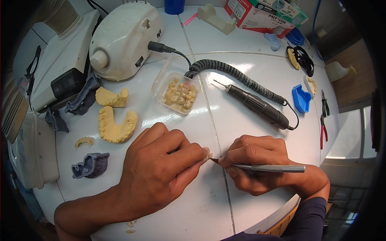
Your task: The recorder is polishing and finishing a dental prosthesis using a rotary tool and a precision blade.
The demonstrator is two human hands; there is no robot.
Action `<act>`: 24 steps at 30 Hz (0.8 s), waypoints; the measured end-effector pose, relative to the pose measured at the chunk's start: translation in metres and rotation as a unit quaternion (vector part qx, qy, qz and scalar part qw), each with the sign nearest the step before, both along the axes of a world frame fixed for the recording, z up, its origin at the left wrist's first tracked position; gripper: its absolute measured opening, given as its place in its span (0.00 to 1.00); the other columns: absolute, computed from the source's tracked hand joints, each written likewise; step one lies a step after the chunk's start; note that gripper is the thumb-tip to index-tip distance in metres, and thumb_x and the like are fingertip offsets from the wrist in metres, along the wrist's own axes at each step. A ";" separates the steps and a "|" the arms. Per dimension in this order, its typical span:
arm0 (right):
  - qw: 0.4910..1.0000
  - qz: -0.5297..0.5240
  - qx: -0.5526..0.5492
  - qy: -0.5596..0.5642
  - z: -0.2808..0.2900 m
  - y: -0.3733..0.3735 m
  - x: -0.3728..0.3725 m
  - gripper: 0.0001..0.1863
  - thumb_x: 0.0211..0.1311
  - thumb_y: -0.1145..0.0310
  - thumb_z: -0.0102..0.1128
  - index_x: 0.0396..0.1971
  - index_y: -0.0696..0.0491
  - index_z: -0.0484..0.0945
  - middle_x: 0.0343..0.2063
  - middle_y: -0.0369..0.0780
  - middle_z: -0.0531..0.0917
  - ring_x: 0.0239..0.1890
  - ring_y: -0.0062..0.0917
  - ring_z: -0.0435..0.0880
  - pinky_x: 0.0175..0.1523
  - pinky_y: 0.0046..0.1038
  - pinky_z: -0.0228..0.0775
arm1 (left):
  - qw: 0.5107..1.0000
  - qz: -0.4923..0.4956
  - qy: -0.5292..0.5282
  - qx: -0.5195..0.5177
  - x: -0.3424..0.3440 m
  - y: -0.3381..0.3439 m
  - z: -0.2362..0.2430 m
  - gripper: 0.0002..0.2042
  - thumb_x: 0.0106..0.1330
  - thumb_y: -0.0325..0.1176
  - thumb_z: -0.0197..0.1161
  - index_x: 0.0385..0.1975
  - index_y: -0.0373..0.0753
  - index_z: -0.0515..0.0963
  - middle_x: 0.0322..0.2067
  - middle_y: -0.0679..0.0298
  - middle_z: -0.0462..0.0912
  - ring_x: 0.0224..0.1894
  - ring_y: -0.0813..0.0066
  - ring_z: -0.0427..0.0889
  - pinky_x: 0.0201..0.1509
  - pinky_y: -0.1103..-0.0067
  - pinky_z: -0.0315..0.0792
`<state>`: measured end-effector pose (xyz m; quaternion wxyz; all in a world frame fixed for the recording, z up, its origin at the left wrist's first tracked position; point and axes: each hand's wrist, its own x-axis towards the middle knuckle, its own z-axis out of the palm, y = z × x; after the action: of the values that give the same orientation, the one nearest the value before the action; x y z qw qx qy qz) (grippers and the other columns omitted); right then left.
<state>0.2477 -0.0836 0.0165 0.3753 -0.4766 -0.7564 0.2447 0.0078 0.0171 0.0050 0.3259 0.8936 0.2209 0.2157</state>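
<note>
Left hand (159,172) pinches a small tooth piece (208,154), right hand (251,162) grips a metal tool (267,168); yellow casts (116,126) and handpiece (257,105) nearby.

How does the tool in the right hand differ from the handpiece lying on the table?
The slim grey hand tool is cordless and gripped in the right hand, its tip at the small piece pinched by the left hand. The dark handpiece is thicker, lies untouched, and trails a coiled cord to the white control box. Both are pen-shaped.
</note>
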 end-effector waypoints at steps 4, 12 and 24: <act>1.000 -0.003 -0.003 0.005 -0.001 -0.001 0.001 0.15 0.51 0.83 0.70 0.41 0.56 0.87 0.30 0.40 0.86 0.27 0.28 0.88 0.29 0.29 0.79 | 1.000 -0.001 -0.001 -0.003 0.002 0.001 -0.001 0.13 0.56 0.24 0.80 0.42 0.42 0.91 0.31 0.69 0.82 0.35 0.70 0.75 0.37 0.73 0.69; 1.000 0.001 -0.005 -0.001 0.003 0.003 0.005 0.11 0.54 0.80 0.70 0.39 0.57 0.86 0.28 0.40 0.86 0.25 0.28 0.86 0.29 0.28 0.77 | 1.000 0.000 -0.004 -0.001 0.001 0.003 0.001 0.13 0.57 0.24 0.80 0.41 0.43 0.91 0.30 0.69 0.82 0.34 0.70 0.74 0.37 0.73 0.69; 0.960 -0.113 0.256 -0.013 -0.002 0.004 0.016 0.09 0.56 0.83 0.69 0.37 0.57 0.86 0.27 0.38 0.85 0.23 0.19 0.81 0.29 0.23 0.74 | 1.000 -0.015 0.001 0.001 0.014 -0.009 -0.001 0.06 0.64 0.33 0.79 0.37 0.41 0.90 0.29 0.66 0.84 0.34 0.68 0.75 0.39 0.71 0.70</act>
<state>0.2635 -0.0794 0.0141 0.5004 -0.4495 -0.7399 -0.0072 0.0222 0.0081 0.0040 0.3279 0.8974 0.2073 0.2103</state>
